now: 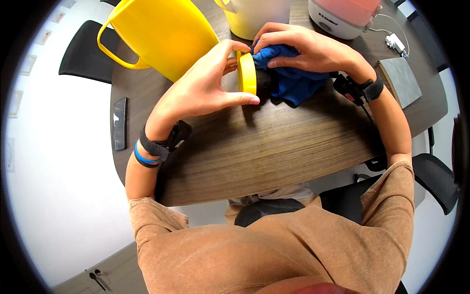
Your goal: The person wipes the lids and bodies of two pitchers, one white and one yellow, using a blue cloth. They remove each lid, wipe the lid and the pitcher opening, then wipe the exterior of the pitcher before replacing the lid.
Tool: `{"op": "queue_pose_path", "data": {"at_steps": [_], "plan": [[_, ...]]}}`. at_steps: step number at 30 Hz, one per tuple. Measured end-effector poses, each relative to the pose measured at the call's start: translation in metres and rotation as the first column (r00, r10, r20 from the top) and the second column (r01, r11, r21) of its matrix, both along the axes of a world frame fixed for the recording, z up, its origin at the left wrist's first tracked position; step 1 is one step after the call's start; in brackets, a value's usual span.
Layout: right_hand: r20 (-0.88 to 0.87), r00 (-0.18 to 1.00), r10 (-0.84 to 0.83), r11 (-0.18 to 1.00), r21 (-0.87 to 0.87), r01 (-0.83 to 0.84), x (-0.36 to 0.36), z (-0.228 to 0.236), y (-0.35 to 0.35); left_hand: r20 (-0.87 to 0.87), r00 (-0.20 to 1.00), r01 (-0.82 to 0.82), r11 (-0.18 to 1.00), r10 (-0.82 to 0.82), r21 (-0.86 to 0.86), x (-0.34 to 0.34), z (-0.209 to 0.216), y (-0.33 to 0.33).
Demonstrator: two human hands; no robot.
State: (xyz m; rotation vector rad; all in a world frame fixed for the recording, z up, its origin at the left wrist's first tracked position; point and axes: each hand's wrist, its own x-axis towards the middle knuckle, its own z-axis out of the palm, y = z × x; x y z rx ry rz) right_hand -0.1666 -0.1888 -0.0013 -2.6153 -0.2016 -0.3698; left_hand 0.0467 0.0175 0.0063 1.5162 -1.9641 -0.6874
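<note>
My left hand (198, 90) grips a round yellow lid (248, 73) by its rim, with the thumb below and the fingers above. The lid stands on edge just over the table, and a black cylindrical part (264, 78) sticks out from its right side. A crumpled blue cloth (301, 85) is bunched in my right hand (313, 46), whose fingers press it against the lid's edge and the black part. The cloth's lower folds hang to the tabletop and hide part of the black piece.
A large yellow pitcher (164, 32) with a handle is at the far left of the wooden table (254, 157). Behind my hands stands a pale container (262, 17). A pink-and-white appliance (338, 22), a white plug adapter (394, 44) and a grey notebook (401, 81) lie right; a dark phone (120, 122) lies left.
</note>
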Motion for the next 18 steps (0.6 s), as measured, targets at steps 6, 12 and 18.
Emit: {"op": "queue_pose_path", "data": {"at_steps": [6,12,18], "plan": [[0.052,0.998,0.028,1.0,0.002,-0.028,0.002,-0.001,0.0,-0.086,0.996,-0.012,1.0,0.014,0.027,0.0,-0.003,-0.002],[0.019,0.993,-0.118,0.992,-0.052,0.119,-0.001,-0.006,0.005,-0.098,0.994,0.047,0.998,-0.052,-0.048,-0.002,-0.003,-0.003],[0.085,0.992,-0.095,0.993,-0.065,0.101,0.002,-0.003,0.004,-0.14,0.99,0.005,0.999,-0.012,-0.054,-0.002,-0.004,-0.003]]}}
